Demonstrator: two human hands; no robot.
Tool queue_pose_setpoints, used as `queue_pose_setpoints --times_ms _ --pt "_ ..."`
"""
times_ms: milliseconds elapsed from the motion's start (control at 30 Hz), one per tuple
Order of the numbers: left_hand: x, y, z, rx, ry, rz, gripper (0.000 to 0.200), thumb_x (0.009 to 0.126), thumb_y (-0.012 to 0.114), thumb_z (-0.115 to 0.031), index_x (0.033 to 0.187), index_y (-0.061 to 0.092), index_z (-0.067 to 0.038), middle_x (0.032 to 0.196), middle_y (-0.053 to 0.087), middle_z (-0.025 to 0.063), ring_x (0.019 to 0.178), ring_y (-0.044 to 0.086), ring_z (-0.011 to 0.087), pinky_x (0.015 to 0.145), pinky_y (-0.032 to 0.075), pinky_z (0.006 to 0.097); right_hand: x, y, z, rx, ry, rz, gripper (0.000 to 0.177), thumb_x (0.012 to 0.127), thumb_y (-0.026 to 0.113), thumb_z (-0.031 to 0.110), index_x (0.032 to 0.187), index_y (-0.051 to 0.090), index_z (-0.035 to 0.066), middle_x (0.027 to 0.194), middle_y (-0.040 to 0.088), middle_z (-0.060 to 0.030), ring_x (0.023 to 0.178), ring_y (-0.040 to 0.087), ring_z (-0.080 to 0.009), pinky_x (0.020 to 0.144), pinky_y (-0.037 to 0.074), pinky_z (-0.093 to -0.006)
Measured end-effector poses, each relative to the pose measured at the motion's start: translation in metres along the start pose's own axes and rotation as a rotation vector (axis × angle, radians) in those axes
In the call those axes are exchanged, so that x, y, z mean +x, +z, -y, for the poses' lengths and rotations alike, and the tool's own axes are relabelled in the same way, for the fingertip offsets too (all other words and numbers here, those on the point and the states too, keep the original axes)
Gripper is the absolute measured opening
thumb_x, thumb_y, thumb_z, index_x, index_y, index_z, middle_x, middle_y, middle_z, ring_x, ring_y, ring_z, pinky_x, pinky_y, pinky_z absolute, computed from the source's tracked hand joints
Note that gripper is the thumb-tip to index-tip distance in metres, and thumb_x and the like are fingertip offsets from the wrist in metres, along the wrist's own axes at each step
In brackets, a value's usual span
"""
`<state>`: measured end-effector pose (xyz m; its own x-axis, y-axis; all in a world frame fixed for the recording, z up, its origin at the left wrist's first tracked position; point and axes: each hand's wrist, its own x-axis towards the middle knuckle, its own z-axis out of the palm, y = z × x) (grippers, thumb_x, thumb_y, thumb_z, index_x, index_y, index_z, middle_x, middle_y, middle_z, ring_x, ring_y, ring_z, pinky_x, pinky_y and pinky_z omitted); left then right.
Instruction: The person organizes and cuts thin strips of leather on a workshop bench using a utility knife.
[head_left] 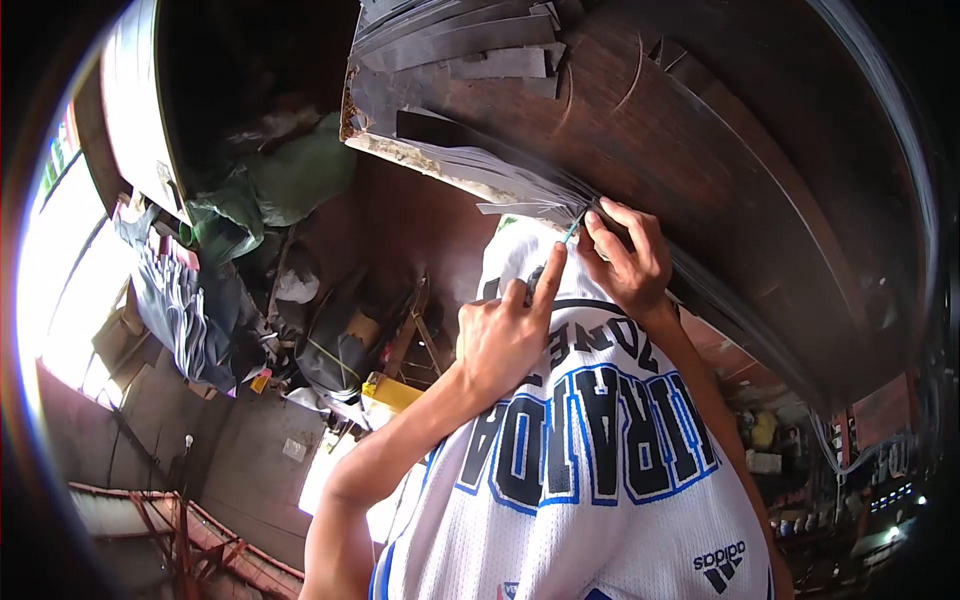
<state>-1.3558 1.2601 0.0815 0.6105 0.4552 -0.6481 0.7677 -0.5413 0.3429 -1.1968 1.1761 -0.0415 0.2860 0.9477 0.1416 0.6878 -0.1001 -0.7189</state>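
My left hand (505, 330) is closed around a slim tool (573, 228), its index finger stretched along it. A narrow teal shaft shows past the fingertip, and a dark part sits under the fingers. The tool's tip meets a fanned bundle of thin grey strips (500, 170) near their gathered end. My right hand (625, 260) pinches that end at the edge of the dark wooden tabletop (690, 150), thumb and fingers together. The strips' loose ends spread leftward along the worn, pale table edge (420, 165).
More dark strips (470, 45) lie stacked at the tabletop's far left. A long curved strip (770, 170) runs along the right. Left of the table are a green plastic bag (290, 175), hanging grey sheets (170, 300) and a yellow box (390, 393). Cluttered shelves (800, 490) stand lower right.
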Motion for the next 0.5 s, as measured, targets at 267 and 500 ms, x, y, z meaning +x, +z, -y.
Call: queue_pose_setpoints --times_ms 267,500 --pt "0.011 0.012 0.004 -0.051 0.005 -0.061 0.08 0.08 0.065 -0.011 0.154 0.037 -0.008 0.074 0.058 0.0103 0.047 0.057 0.0211 0.043 0.05 0.0368 0.008 0.002 0.003 0.007 0.029 -0.002 0.025 0.076 0.08 0.003 0.1 0.074 0.006 0.106 0.069 -0.0108 0.088 0.067 -0.0271 0.074 0.058 -0.0336" --pt "0.022 0.06 0.025 -0.117 0.105 -0.284 0.076 0.083 0.067 -0.013 0.154 0.04 -0.013 0.072 0.054 0.0047 0.046 0.054 0.0184 0.043 0.048 0.0364 0.012 0.003 -0.013 -0.064 -0.034 -0.047 0.026 0.072 0.08 0.002 0.097 0.074 0.008 0.102 0.068 -0.0083 0.085 0.066 -0.0261 0.071 0.057 -0.0332"
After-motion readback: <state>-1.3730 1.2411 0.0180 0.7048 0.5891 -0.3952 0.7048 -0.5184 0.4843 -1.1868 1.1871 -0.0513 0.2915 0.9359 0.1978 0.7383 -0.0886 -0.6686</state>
